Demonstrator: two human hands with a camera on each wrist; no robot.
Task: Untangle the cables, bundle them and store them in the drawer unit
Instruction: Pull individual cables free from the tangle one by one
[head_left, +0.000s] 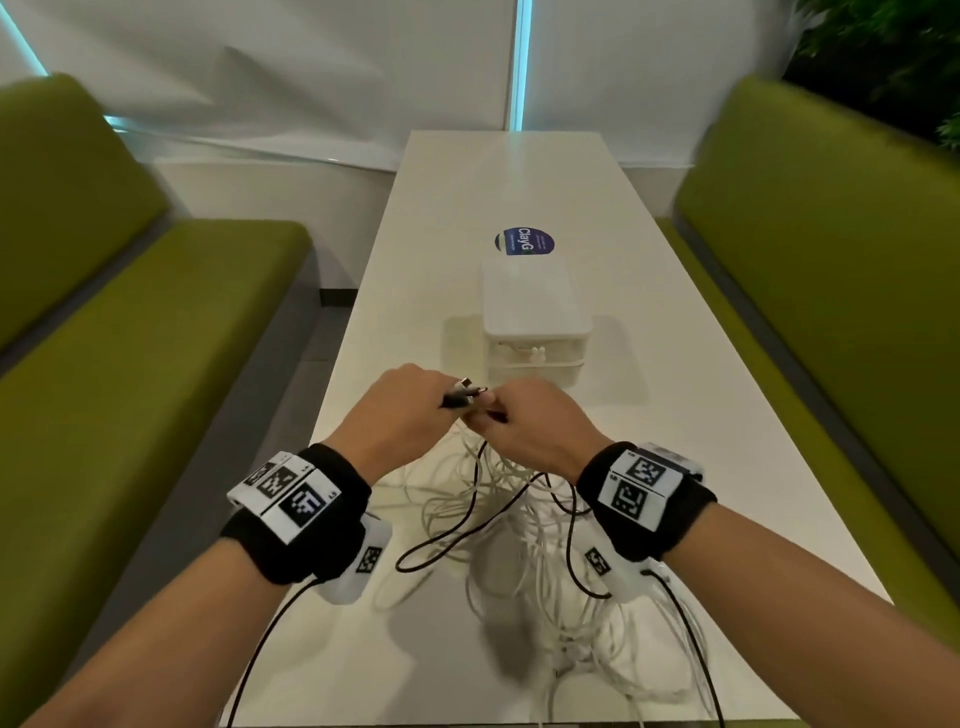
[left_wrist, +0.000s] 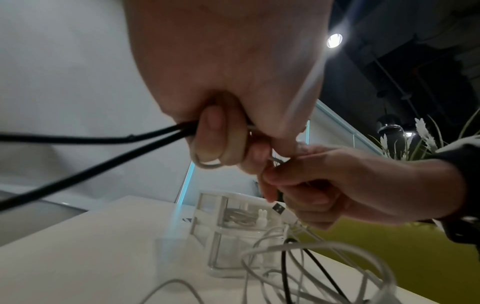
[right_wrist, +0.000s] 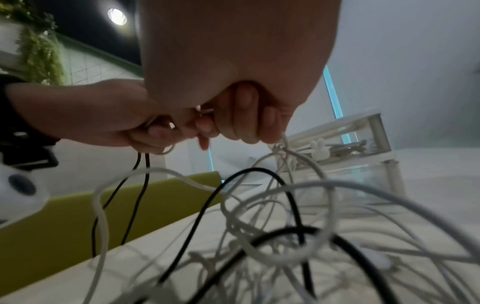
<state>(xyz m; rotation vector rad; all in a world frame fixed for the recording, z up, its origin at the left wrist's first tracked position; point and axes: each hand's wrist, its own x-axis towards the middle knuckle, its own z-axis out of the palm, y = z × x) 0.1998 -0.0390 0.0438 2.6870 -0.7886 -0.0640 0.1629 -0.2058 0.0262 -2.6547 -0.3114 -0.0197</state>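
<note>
Both our hands are up over the worktop (head_left: 597, 218), meeting at centre. Our left hand (head_left: 400, 410) has its grip closed around the black cable (head_left: 457, 525) near its plugs; our right hand (head_left: 535, 421) pinches white cables (head_left: 524, 561), the tangle hanging down to 6 o'clock. The drawer unit (head_left: 535, 327) sits just beyond at 12 o'clock.

Cable ends inside both fists, blurred white cables (right_wrist: 324, 216), drawer unit (head_left: 535, 332) contents indistinct
</note>
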